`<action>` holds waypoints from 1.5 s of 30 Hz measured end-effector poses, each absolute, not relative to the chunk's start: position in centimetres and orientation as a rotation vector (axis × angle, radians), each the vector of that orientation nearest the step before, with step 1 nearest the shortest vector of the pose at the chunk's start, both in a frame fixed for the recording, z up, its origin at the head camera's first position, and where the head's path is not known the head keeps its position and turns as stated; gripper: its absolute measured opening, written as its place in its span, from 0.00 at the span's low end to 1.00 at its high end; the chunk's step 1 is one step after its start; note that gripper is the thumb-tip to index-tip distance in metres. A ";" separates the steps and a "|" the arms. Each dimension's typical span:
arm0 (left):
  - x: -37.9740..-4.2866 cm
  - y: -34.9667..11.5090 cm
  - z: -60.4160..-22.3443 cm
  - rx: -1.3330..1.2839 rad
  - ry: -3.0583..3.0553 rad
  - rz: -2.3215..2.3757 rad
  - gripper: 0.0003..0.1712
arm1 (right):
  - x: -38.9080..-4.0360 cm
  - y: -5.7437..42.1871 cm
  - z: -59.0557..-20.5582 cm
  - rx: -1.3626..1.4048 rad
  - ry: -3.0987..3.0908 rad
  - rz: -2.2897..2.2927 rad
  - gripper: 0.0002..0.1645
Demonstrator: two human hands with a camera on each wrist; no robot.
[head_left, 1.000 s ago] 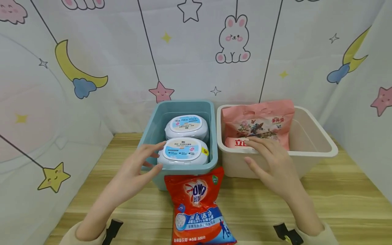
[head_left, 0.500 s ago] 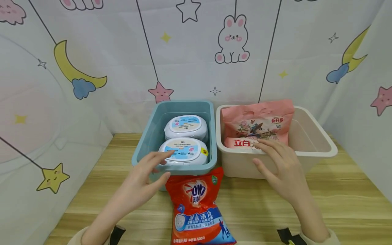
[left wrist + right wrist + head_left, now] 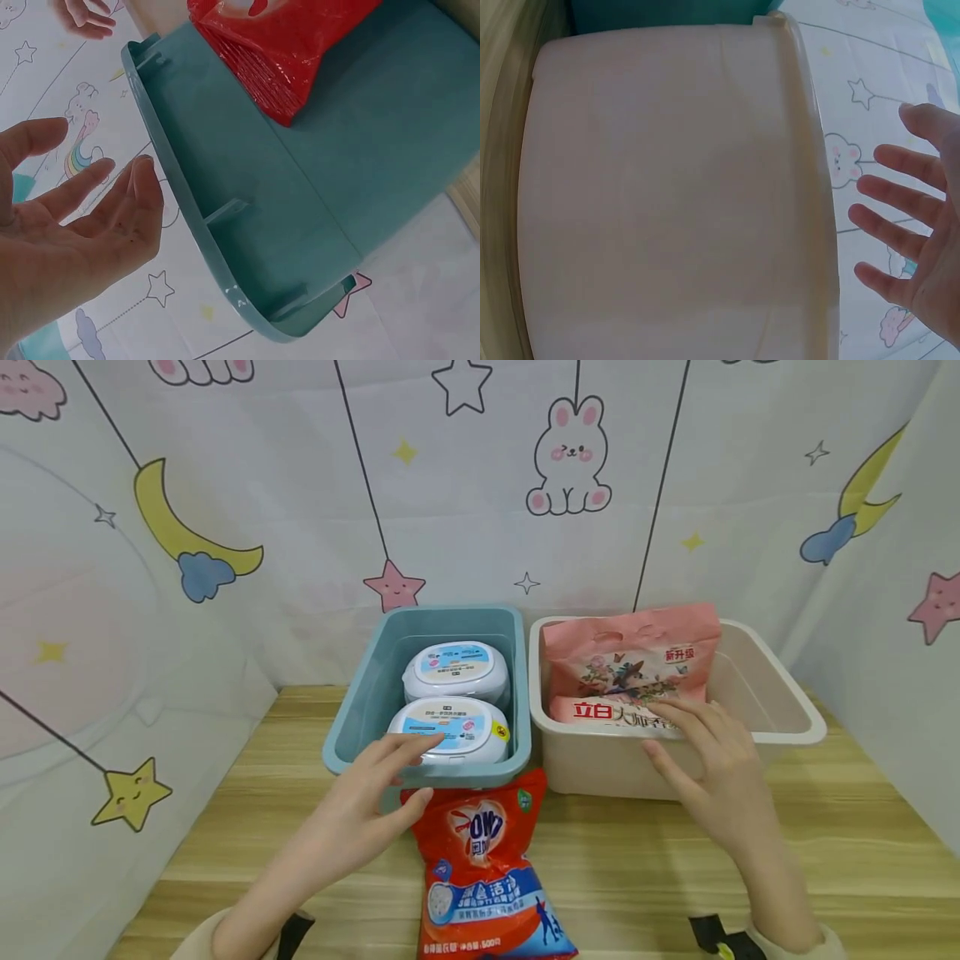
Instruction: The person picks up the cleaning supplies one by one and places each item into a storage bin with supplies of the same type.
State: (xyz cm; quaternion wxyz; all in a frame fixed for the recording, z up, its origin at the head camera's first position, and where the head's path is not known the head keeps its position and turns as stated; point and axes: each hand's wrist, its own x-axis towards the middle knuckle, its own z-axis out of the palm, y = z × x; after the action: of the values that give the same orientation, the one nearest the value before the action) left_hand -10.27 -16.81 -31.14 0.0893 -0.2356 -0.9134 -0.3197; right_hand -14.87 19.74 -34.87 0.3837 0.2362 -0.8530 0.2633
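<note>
My left hand is held, fingers relaxed and holding nothing, before the near rim of the blue-green bin. Two white oval tubs with blue labels sit inside that bin. Over by the cream bin, my right hand hovers at the front rim with fingers spread and nothing in them. A pink detergent bag leans in the cream bin, its front partly covered by my right fingers. Between my arms lies a red bag of laundry powder, its top against the blue-green bin; neither hand touches it.
Both bins stand side by side on a wood-grain table. Behind them hangs a white curtain printed with moons, stars and rabbits, which also closes in the sides.
Both hands have drifted to the right and slightly toward me. More of the pink bag's lettering shows past my right fingers. Bins and bags have stayed put.
</note>
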 end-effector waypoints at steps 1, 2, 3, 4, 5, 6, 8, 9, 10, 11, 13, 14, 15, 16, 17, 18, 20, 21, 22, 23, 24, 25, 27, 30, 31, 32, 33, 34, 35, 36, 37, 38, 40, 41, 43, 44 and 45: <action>-10.3 -16.7 -31.2 -0.711 -2.718 -0.950 0.32 | -14.9 19.9 -34.9 0.597 -2.170 0.677 0.23; -10.3 -16.5 -31.2 -0.719 -2.720 -0.950 0.32 | -14.9 20.1 -34.9 0.594 -2.168 0.679 0.23; -10.3 -16.4 -31.2 -0.719 -2.730 -0.954 0.32 | -15.0 20.3 -34.9 0.587 -2.169 0.682 0.24; -10.3 -16.2 -31.2 -0.725 -2.735 -0.957 0.32 | -15.0 20.5 -35.0 0.582 -2.167 0.684 0.24; -10.3 -16.1 -31.3 -0.732 -2.739 -0.953 0.32 | -15.0 20.6 -35.0 0.580 -2.160 0.688 0.24; -10.3 -16.0 -31.4 -0.734 -2.744 -0.950 0.32 | -15.1 20.7 -35.0 0.572 -2.164 0.691 0.25; -10.2 -15.8 -31.5 -0.746 -2.750 -0.946 0.32 | -15.1 21.1 -35.1 0.556 -2.180 0.695 0.26; -10.2 -15.6 -31.6 -0.748 -2.756 -0.948 0.32 | -15.1 21.2 -35.2 0.545 -2.193 0.692 0.26; -10.1 -15.5 -31.7 -0.754 -2.758 -0.946 0.32 | -15.1 21.4 -35.2 0.537 -2.202 0.695 0.26; -10.1 -15.4 -31.7 -0.757 -2.766 -0.947 0.32 | -15.1 21.6 -35.2 0.530 -2.206 0.696 0.26; -10.0 -15.2 -31.7 -0.766 -2.786 -0.956 0.33 | -15.1 21.9 -35.2 0.514 -2.203 0.694 0.26; -9.9 -15.0 -31.7 -0.768 -2.797 -0.959 0.33 | -15.1 22.0 -35.3 0.507 -2.192 0.689 0.25; -9.9 -14.9 -31.7 -0.769 -2.804 -0.959 0.33 | -15.2 22.2 -35.3 0.497 -2.183 0.684 0.25; -9.8 -14.9 -31.7 -0.773 -2.811 -0.957 0.34 | -15.2 22.3 -35.3 0.487 -2.171 0.683 0.25; -9.7 -14.8 -31.7 -0.778 -2.818 -0.957 0.34 | -15.2 22.3 -35.3 0.479 -2.158 0.678 0.25; -9.5 -14.7 -31.7 -0.786 -2.825 -0.955 0.35 | -15.2 22.4 -35.4 0.470 -2.147 0.675 0.25; -9.3 -14.6 -31.8 -0.806 -2.834 -0.954 0.35 | -15.3 22.6 -35.5 0.461 -2.134 0.670 0.25; -9.1 -14.6 -31.9 -0.817 -2.839 -0.958 0.35 | -15.3 22.6 -35.5 0.457 -2.133 0.669 0.25; -9.0 -14.5 -31.9 -0.830 -2.844 -0.961 0.34 | -15.3 22.7 -35.6 0.455 -2.133 0.669 0.25; -8.9 -14.4 -32.0 -0.847 -2.845 -0.961 0.34 | -15.3 22.8 -35.6 0.452 -2.133 0.665 0.25; -8.8 -14.3 -32.1 -0.863 -2.847 -0.964 0.34 | -15.4 22.9 -35.7 0.449 -2.132 0.661 0.25; -8.8 -14.2 -32.1 -0.876 -2.847 -0.964 0.34 | -15.5 23.0 -35.8 0.447 -2.130 0.659 0.24; -8.7 -14.1 -32.3 -0.897 -2.850 -0.966 0.34 | -15.7 23.3 -35.9 0.441 -2.117 0.657 0.23; -8.6 -13.9 -32.6 -0.905 -2.867 -0.973 0.34 | -15.9 23.7 -36.1 0.427 -2.100 0.657 0.22; -8.6 -13.8 -32.7 -0.905 -2.875 -0.971 0.34 | -16.0 23.8 -36.1 0.423 -2.097 0.661 0.22; -8.6 -13.8 -32.8 -0.902 -2.883 -0.970 0.34 | -16.0 24.0 -36.1 0.418 -2.096 0.663 0.22; -8.6 -13.8 -32.9 -0.895 -2.891 -0.966 0.34 | -16.1 24.1 -36.1 0.412 -2.097 0.663 0.22; -8.6 -13.7 -33.0 -0.889 -2.902 -0.962 0.33 | -16.1 24.2 -36.1 0.407 -2.101 0.666 0.22; -8.6 -13.7 -33.1 -0.885 -2.912 -0.960 0.33 | -16.1 24.3 -36.1 0.402 -2.104 0.668 0.22; -8.7 -13.6 -33.2 -0.880 -2.925 -0.957 0.32 | -16.1 24.5 -36.1 0.399 -2.108 0.669 0.22; -8.7 -13.5 -33.3 -0.878 -2.935 -0.953 0.32 | -16.0 24.6 -36.0 0.395 -2.113 0.668 0.22; -8.8 -13.5 -33.4 -0.879 -2.948 -0.959 0.32 | -16.0 24.7 -36.0 0.391 -2.117 0.660 0.22; -8.8 -13.4 -33.6 -0.885 -2.979 -0.977 0.32 | -16.0 25.0 -36.1 0.389 -2.117 0.654 0.21; -8.8 -13.3 -33.7 -0.890 -2.992 -0.979 0.32 | -16.0 25.1 -36.1 0.387 -2.117 0.648 0.21; -8.9 -13.2 -34.0 -0.905 -3.014 -0.988 0.32 | -16.0 25.4 -36.2 0.382 -2.115 0.639 0.20; -8.9 -13.1 -34.2 -0.913 -3.022 -0.988 0.32 | -16.0 25.5 -36.2 0.379 -2.115 0.639 0.20; -8.9 -13.1 -34.4 -0.922 -3.026 -0.980 0.32 | -16.0 25.6 -36.2 0.375 -2.117 0.643 0.19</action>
State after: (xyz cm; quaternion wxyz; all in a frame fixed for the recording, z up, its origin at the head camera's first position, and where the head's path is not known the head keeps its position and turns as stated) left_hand -8.85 -13.06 -34.40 -0.0848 -0.2774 -0.9104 -0.2948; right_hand -16.02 25.62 -36.24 0.4338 0.1505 -0.8500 0.2580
